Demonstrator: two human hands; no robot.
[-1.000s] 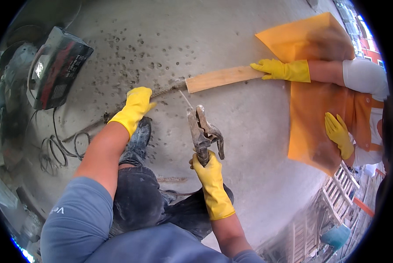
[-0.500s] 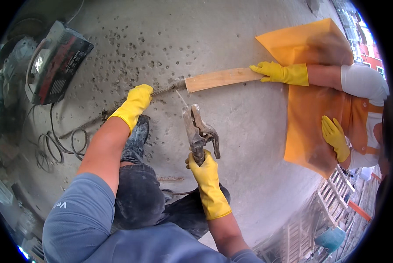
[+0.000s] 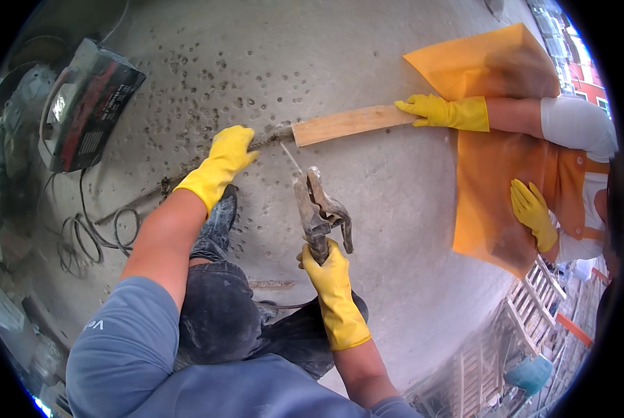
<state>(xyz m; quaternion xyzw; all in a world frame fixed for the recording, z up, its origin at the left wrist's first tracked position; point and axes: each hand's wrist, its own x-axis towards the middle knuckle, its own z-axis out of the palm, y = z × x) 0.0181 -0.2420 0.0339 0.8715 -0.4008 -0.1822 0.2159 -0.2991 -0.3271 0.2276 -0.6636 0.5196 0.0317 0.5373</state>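
My right hand point(image 3: 331, 275), in a yellow rubber glove, is closed round the handle of a worn welding electrode holder point(image 3: 317, 212). A thin electrode point(image 3: 292, 159) sticks up from its jaws, the tip close to the end of a wooden board point(image 3: 354, 124). My left hand point(image 3: 230, 157), gloved alike, is over a rusty steel bar point(image 3: 274, 136) on the floor. Its fingers and thumb look parted, with the bar showing between them. The bar's right end meets the board. At the board's far end rests a co-worker's yellow-gloved hand point(image 3: 434, 111).
A welding machine point(image 3: 92, 104) stands at the left, with looped cable point(image 3: 89, 226) beside it. The concrete floor point(image 3: 388, 209) is pitted. The co-worker wears an orange apron point(image 3: 493, 202). Wooden pallets point(image 3: 531, 303) and a teal bucket point(image 3: 529, 375) lie lower right.
My left hand has loosened from the steel bar and shifted slightly up and right, its fingers parting. The electrode holder and the board have barely moved.
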